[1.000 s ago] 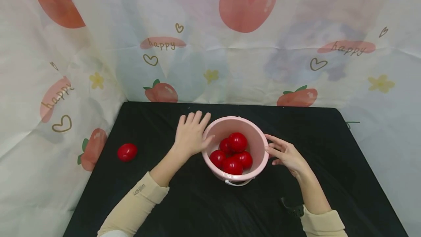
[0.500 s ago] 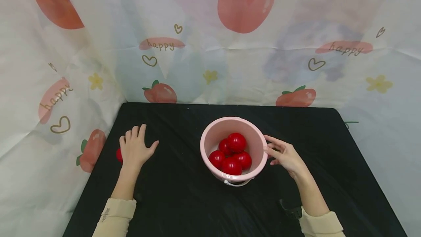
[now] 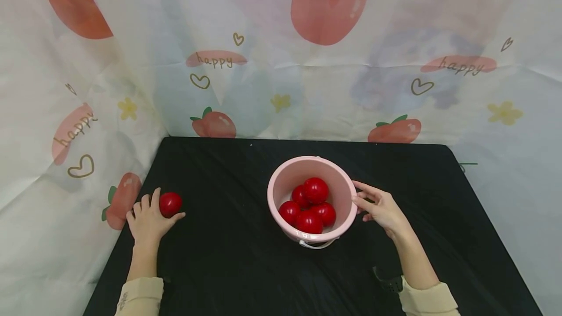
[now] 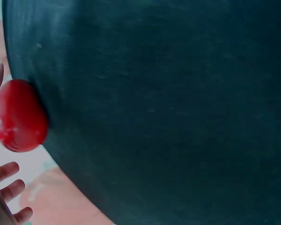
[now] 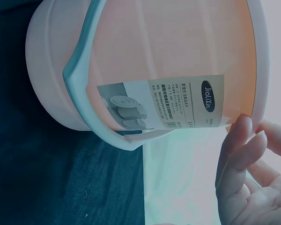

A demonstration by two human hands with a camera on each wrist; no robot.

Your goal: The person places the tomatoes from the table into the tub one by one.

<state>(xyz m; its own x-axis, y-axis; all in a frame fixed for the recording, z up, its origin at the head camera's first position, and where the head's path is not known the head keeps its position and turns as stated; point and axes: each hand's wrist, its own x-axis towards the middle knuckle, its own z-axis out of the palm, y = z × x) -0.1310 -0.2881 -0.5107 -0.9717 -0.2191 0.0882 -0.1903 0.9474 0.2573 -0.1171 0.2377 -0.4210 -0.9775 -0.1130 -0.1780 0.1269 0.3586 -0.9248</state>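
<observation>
In the head view, a shiny red ball [image 3: 170, 204] sits near the table's left edge. My left hand [image 3: 148, 223] is at its left, fingers straight and spread, the thumb on its near side. The left wrist view shows the ball [image 4: 19, 116] between the thumb and the other fingers. My right hand [image 3: 381, 208] holds the rim of a pink bucket [image 3: 281, 174] at its right side with its fingertips. Several red balls [image 3: 316, 190] lie inside. From the right wrist, curled fingers [image 5: 241, 161] meet the bucket wall [image 5: 178, 47] just under the rim.
A black cloth [image 3: 228, 267] covers the table. The bucket's white handle [image 3: 318, 245] hangs down at the front, and a paper label [image 5: 196, 103] is stuck on its side. A printed curtain [image 3: 263, 87] stands behind and to the left of the table.
My left hand has moved from the bucket's left rim across to the table's left edge, over and then beside the lone red ball. The right hand and bucket have stayed put.
</observation>
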